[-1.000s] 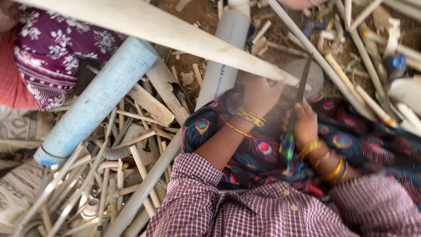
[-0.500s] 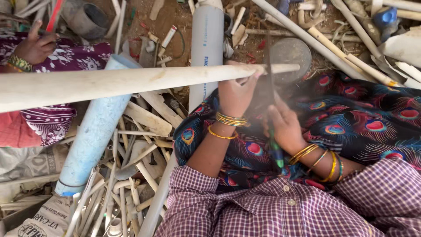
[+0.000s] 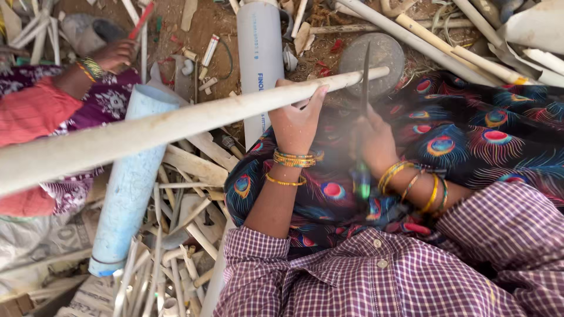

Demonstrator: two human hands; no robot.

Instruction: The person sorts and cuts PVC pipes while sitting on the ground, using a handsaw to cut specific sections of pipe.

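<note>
1. Long off-white plastic pipe point(image 3: 176, 123): its long axis runs from the lower left edge of the view up to the right, ending at an open tip just beyond the left hand's fingertips, over a round grey stone point(image 3: 382, 53). Its left end is cut off by the frame.
2. Left hand point(image 3: 296, 120): fingers wrapped around the pipe from below, grasping it near the tip.
3. Right hand point(image 3: 373, 138): clenched on the handle of a thin dark blade point(image 3: 365, 76), which stands nearly upright and crosses the pipe just right of the left fingertips. The handle is blurred and hard to make out; a green patch shows below the fist.
4. Two wider pipes lie beyond the left fingers: one pale blue point(image 3: 132, 188), one grey-white point(image 3: 259, 53).
5. Another person's hand point(image 3: 114, 56), upper left, rests well apart among scrap pieces; what it touches is unclear.
</note>
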